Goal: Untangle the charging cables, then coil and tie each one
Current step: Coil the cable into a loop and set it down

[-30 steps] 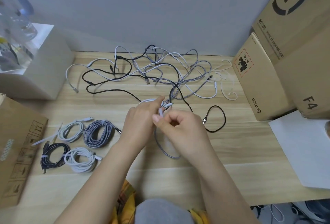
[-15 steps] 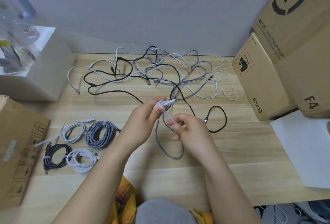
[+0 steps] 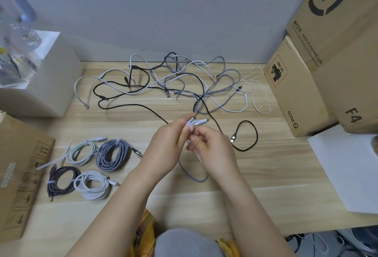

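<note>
Four coiled, tied cables [image 3: 88, 169] lie at lower left of the frame on the wooden table [image 3: 266, 170], beside a flat brown carton [image 3: 18, 174]; I cannot see inside it. At centre my left hand [image 3: 163, 150] pinches a grey braided cable [image 3: 192, 177] near its bunched connectors, where a white tie [image 3: 189, 126] wraps it. My right hand [image 3: 214, 150] curls around the tie's tail just beside it. Behind, the tangled cables [image 3: 173, 84] sprawl. At right stand closed cardboard boxes [image 3: 327, 62], contents hidden.
</note>
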